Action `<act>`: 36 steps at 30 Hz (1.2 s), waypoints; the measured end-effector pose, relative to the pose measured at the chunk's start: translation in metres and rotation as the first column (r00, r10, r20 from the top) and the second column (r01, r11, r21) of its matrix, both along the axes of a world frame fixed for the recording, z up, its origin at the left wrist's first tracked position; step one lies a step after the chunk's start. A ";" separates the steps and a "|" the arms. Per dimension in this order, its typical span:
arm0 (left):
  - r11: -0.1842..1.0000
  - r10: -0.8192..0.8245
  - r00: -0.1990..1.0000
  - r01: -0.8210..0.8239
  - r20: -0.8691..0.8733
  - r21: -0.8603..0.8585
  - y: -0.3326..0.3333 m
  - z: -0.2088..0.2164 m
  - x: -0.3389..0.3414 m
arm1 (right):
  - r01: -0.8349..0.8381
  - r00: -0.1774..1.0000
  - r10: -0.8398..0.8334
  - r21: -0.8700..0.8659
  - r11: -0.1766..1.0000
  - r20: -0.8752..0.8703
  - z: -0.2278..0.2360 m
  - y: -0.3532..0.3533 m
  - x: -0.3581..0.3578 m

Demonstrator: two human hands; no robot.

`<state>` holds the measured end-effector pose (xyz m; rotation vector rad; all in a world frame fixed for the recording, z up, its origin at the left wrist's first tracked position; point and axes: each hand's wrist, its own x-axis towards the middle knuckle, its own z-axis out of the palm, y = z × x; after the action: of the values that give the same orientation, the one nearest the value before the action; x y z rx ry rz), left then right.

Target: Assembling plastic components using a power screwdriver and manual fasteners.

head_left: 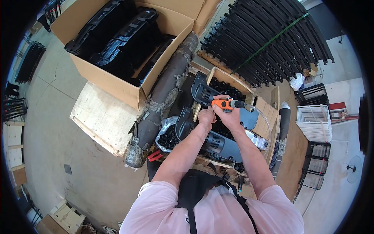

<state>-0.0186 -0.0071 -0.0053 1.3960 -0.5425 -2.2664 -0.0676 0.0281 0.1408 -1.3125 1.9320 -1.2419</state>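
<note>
Tool (223,104), orange with a clear hose (267,121) curving off its rear, sits over the far panel (204,93), a black vented piece lying across a wooden bin (235,78). The right grip (231,119) is wrapped around the tool's body, fingers closed on it. The left grip (207,116) is just beside, near the tool's front end, its fingers bunched low over the work; whether they pinch a small piece or only steady the panel cannot be told, and the tool's tip is hidden too. A near panel (218,143) of the same kind lies closer to the person, partly under the left forearm, with neither grip on it. Small black parts (229,89) fill the bin beyond the hands, and more lie in a clear bag (168,137) to the left. The step in hand looks like fixing something to the far panel with the tool, judging by how the two hands meet at one spot. The next move seems to call for a square, steady press of the tool there, the left fingers keeping the piece lined up yet clear of the tip, and the hose left slack enough not to drag.
</note>
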 end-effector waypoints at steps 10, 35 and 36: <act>0.996 -0.082 0.988 0.084 0.129 -0.013 0.004 0.000 -0.004 | -0.178 0.983 0.182 -0.108 0.978 0.027 0.038 0.018 -0.001; 0.866 -0.482 0.867 0.493 -0.124 0.079 0.112 0.050 0.121 | 0.504 0.761 -0.384 -0.105 0.857 0.522 -0.057 0.274 0.011; 0.859 -0.498 0.860 0.507 -0.108 0.075 0.109 0.046 0.118 | 0.520 0.749 -0.391 -0.108 0.847 0.535 -0.056 0.271 0.006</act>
<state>0.0992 0.1015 0.0408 1.3072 -0.8589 -2.7860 -0.0612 0.2992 0.0849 -0.5115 1.7937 -1.9038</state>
